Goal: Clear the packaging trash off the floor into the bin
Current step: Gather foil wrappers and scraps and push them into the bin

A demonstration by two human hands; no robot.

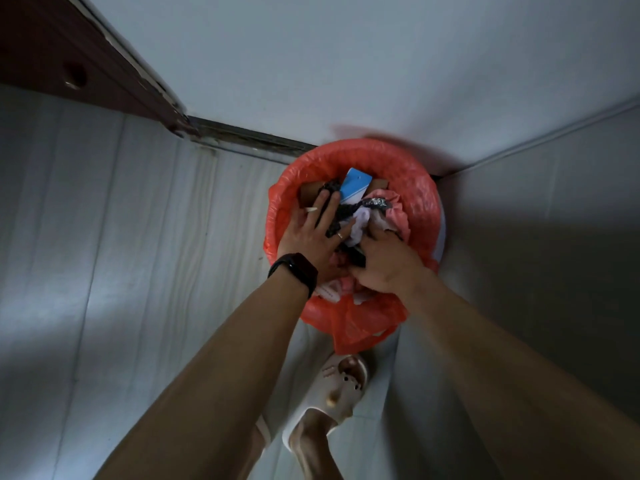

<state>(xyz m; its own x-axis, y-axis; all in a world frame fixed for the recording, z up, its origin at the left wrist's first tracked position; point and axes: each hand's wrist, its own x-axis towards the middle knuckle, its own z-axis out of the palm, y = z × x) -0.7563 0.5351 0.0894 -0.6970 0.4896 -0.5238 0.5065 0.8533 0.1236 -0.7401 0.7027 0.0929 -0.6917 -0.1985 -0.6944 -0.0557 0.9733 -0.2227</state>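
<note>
A round bin lined with an orange-red plastic bag [412, 188] stands in the corner of two walls. It is heaped with packaging trash: a blue and white card [355, 187], brown cardboard [309, 195], dark crumpled wrappers [341, 213], white paper [360, 223] and pink plastic [394, 213]. My left hand [311, 233], with a black band on its wrist, lies flat with fingers spread, pressing on the trash. My right hand [384, 261] pushes into the heap at the right; its fingertips are buried in the trash, so its grip is hidden.
The bin sits against pale walls at the back and right. A dark wooden door [69, 64] and its threshold [249, 138] lie at the upper left. My foot in a white slipper [332, 389] stands on the pale tiled floor just before the bin.
</note>
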